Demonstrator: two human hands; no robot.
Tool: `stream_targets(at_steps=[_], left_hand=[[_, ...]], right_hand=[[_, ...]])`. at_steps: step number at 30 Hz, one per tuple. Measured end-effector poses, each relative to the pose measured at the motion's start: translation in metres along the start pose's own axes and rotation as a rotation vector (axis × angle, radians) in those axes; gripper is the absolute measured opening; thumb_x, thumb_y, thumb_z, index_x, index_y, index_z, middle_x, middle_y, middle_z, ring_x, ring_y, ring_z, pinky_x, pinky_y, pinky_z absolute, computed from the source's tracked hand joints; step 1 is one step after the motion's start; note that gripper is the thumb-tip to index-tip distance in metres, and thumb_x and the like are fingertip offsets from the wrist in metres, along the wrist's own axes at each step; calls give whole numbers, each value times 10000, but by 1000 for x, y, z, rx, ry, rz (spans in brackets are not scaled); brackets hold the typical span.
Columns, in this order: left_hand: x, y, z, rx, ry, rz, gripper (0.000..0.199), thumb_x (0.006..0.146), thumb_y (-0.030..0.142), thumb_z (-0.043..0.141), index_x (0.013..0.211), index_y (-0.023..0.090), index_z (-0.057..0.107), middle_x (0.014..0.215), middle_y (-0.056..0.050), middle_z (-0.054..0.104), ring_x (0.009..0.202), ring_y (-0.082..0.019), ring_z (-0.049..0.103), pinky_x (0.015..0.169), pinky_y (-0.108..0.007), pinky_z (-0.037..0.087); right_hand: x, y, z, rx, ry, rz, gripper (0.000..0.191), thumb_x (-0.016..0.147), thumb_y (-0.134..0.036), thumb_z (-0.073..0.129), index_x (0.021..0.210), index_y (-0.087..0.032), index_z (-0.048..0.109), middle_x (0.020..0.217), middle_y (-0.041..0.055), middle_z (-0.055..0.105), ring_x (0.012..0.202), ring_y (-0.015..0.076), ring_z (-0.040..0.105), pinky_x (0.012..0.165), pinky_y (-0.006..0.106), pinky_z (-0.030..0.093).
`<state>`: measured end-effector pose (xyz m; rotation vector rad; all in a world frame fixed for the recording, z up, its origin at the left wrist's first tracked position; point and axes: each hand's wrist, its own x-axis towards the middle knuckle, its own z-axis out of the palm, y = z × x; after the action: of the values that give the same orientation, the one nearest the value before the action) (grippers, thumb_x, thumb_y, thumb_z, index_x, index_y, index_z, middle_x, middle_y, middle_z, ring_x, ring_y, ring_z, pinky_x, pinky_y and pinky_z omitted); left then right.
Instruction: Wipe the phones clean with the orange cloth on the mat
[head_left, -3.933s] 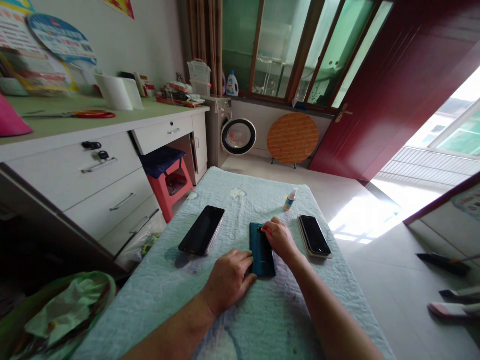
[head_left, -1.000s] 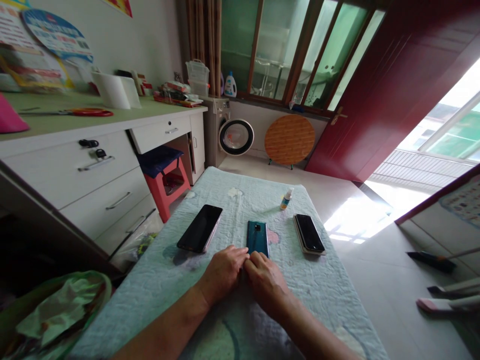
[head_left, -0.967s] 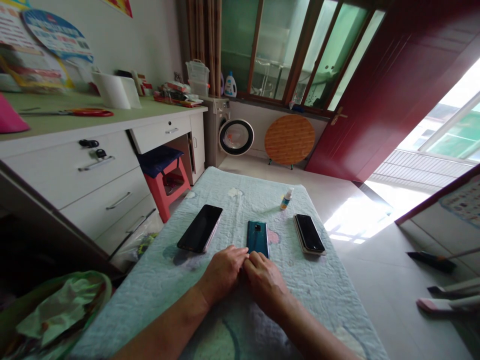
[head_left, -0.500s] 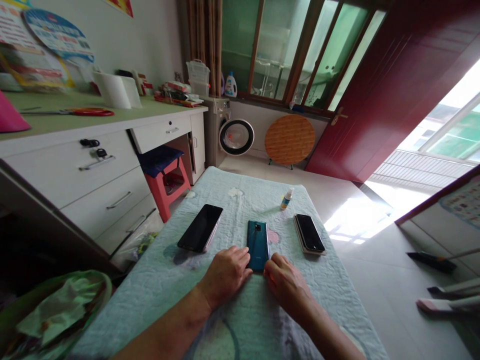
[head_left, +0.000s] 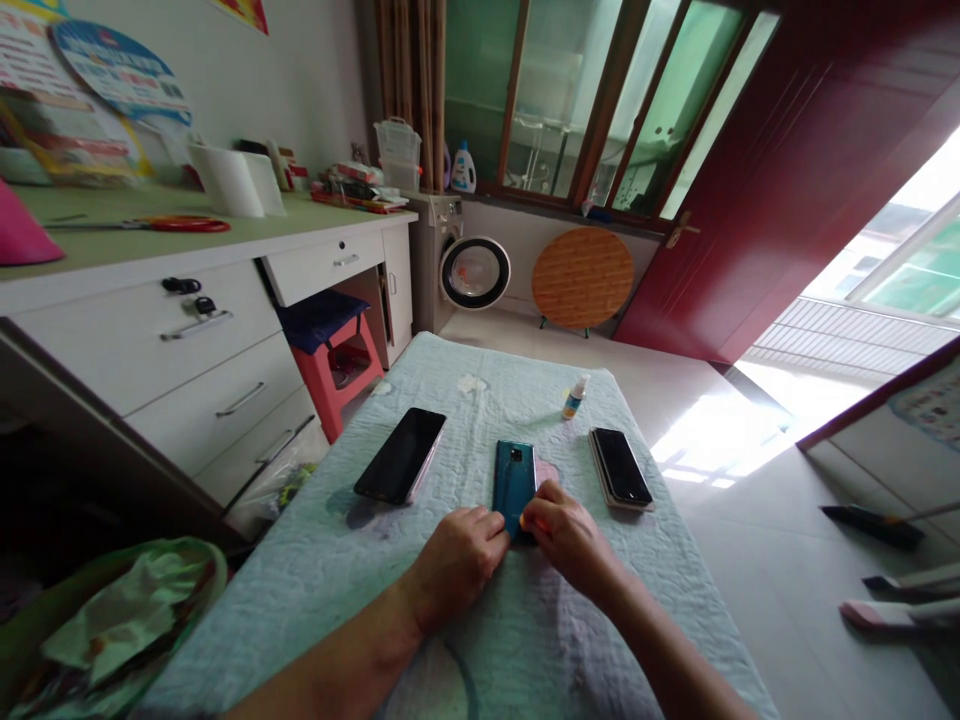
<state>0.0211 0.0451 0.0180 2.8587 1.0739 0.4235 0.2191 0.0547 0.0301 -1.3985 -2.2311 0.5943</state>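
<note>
A teal-blue smartphone (head_left: 514,475) lies back side up on the quilted cloth, its camera block at the far end. My left hand (head_left: 461,555) is closed, fingers curled at the phone's lower left corner. Across from it, my right hand (head_left: 566,532) is closed in a pinch over the lower right corner, hiding part of that edge. To the left rests a large dark-screened phone (head_left: 403,455). On the right, a smaller black-screened phone (head_left: 621,466) lies on a pale case or box. Beyond them a small spray bottle (head_left: 575,397) stands upright.
The pale blue quilted cloth (head_left: 465,420) covers the table. A white desk (head_left: 202,350) with drawers runs along the left, a red stool (head_left: 341,370) beside it. At lower left sits a green bin (head_left: 214,590). Behind are an open washing machine (head_left: 431,250) and a round folded tabletop (head_left: 583,275).
My right hand has moved slightly up and inward over the phone's lower right corner. My left hand has shifted slightly down along the lower left corner. The other phones and bottle stay put.
</note>
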Motion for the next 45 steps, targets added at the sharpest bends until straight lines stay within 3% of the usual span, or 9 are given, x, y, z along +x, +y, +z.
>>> stream_targets(at_steps=[5,8,12,16,20,28,34,40,45], left_hand=[[0,-3,0,-119,9,-88,140,904,118,536,824,198,619,877,-18,616,822,-192,600,724,-298,493],[0,-7,2,-209,90,-200,108,878,158,590,963,215,627,953,-26,624,924,-223,594,812,-343,498],[-2,-17,11,-251,232,-256,542,858,340,641,1335,192,433,1231,-109,573,1130,-296,532,991,-477,430],[-5,-24,18,-279,287,-236,743,883,426,584,1477,197,200,1361,-157,492,1228,-327,484,1037,-532,373],[-5,-24,16,-329,295,-248,829,872,386,589,1502,212,79,1337,-154,494,1216,-320,489,1027,-532,374],[-2,-21,12,-325,298,-248,846,832,325,617,1493,211,101,1293,-145,521,1176,-312,513,1015,-524,380],[-5,-21,16,-417,303,-232,964,811,266,634,1511,227,-28,1285,-124,531,1172,-290,510,996,-503,402],[-6,-17,18,-410,325,-274,1052,810,252,662,1499,218,-132,1410,-181,399,1257,-323,426,1027,-546,372],[-5,-18,18,-350,287,-248,900,828,285,649,1495,222,46,1401,-171,409,1279,-336,407,1054,-567,341]], right_hand=[[34,17,-3,-87,68,19,145,857,-123,558,764,-185,651,823,7,528,727,114,522,677,220,380],[53,16,0,-136,76,50,143,854,-120,562,782,-179,670,835,16,553,729,116,528,686,221,382],[63,5,9,-181,44,41,162,871,-143,552,797,-192,687,859,18,578,741,114,531,686,214,378],[56,-8,15,-207,1,-47,218,901,-169,521,752,-196,678,846,13,563,715,105,502,661,209,364],[38,-17,13,-156,-70,-158,222,883,-106,505,758,-190,669,874,19,535,761,113,495,683,210,375],[17,-32,4,-149,-221,-213,201,860,-88,546,804,-218,688,912,16,510,796,127,471,671,229,367],[36,-21,9,-208,-193,-219,177,858,-133,561,809,-225,704,949,27,509,847,141,482,692,237,365],[64,-6,12,-283,-96,-117,225,901,-172,509,876,-251,718,940,30,524,802,143,483,682,241,365],[89,3,14,-287,-62,-41,245,907,-164,478,866,-225,712,974,51,518,887,162,501,751,255,394]])
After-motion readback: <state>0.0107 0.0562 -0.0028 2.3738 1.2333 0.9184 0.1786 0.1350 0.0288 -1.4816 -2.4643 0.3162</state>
